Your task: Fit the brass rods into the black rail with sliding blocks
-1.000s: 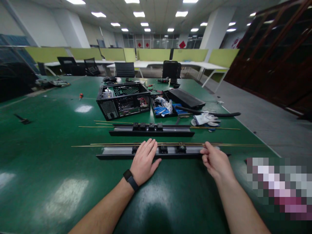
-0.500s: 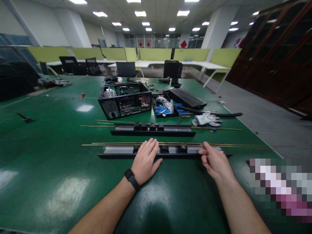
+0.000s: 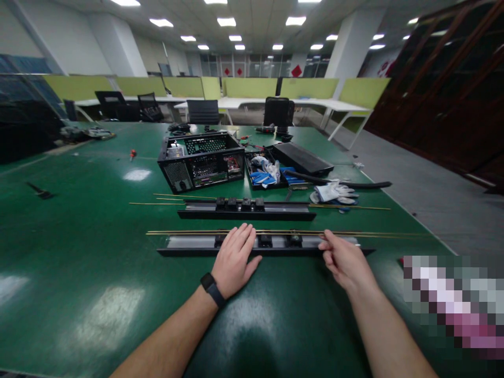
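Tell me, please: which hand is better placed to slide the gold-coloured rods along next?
Probably the right hand: it appears to pinch at the gold-coloured rods. The left hand lies flat, fingers extended, over the near black rail.

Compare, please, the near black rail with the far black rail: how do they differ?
The left hand lies across the near rail and the right hand is over its right part; the far rail has no hand on it. The near rail shows three black blocks spread apart, though the left hand may hide more; the far rail shows four, set closer together. Both are black, greyish inside, with thin brass-coloured rods alongside.
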A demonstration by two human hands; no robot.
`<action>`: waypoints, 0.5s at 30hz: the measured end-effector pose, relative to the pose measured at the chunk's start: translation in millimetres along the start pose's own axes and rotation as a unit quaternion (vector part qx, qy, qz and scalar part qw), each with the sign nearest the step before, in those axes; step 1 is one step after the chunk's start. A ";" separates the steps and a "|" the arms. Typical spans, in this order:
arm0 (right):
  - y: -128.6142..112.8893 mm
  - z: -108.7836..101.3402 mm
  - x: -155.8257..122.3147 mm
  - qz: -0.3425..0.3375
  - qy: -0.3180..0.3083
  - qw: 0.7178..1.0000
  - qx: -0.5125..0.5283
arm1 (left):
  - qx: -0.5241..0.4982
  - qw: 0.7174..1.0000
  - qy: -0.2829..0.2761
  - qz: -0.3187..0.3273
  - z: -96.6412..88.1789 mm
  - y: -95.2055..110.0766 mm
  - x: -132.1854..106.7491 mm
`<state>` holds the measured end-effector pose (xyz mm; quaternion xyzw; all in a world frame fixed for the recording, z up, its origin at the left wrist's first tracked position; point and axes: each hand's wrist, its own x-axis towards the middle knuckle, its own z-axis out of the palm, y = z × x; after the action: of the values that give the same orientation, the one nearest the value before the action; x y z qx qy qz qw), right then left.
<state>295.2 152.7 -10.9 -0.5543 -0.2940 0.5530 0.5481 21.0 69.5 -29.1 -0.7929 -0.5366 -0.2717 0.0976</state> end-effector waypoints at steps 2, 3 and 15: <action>1.2 0.5 0.2 0.005 -0.013 1.000 -0.005 | 0.001 1.000 0.001 0.001 -0.5 0.3 0.2; 1.0 -0.9 1.8 0.002 -0.006 1.000 -0.001 | 0.001 1.000 0.000 0.001 -0.5 0.3 0.3; 1.3 -1.8 3.4 0.003 -0.007 1.000 -0.014 | -0.004 1.000 0.001 -0.002 0.0 -0.2 1.2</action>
<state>297.2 155.1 -13.4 -0.5589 -0.3035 0.5542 0.5370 21.1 70.6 -28.5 -0.7920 -0.5372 -0.2743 0.0945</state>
